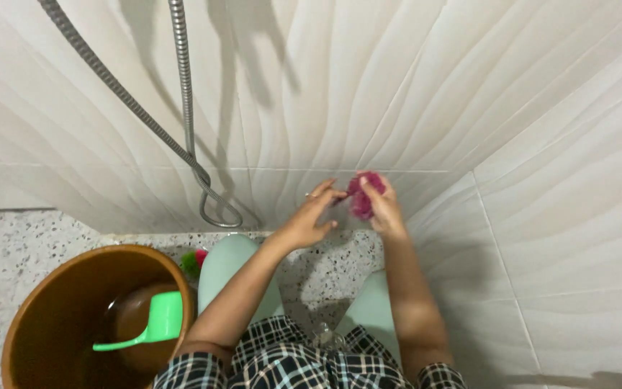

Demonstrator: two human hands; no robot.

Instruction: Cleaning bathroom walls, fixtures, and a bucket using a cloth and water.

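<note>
From the head view, looking straight down, the pink scrubber (363,194) sits up against the wavy tiled wall (412,94), right at the corner where the two walls meet, and it is in the right hand (383,209): fingers curled round its right side, clenched on it, holding it off the floor (329,270). The left hand (311,216) comes in from the scrubber's left, nearly level with it, thumb and forefinger pinched at its left edge where a small bit sticks out; the other fingers are spread loose, and a ring shows on one. So both hands meet on the scrubber, right one carrying, left one only nipping its edge. The scrubber is a bunched ball, with no long axis that I can make out. Whether the left fingertips truly grip or just touch is too small to tell. Left of the scrubber hangs a metal hose (181,86), looping low on the wall. Well below and left of the scrubber stands a brown bucket (37,310) with a green scoop (154,324) inside, and a green-and-pink thing (194,264) lies just beside the bucket's rim.
</note>
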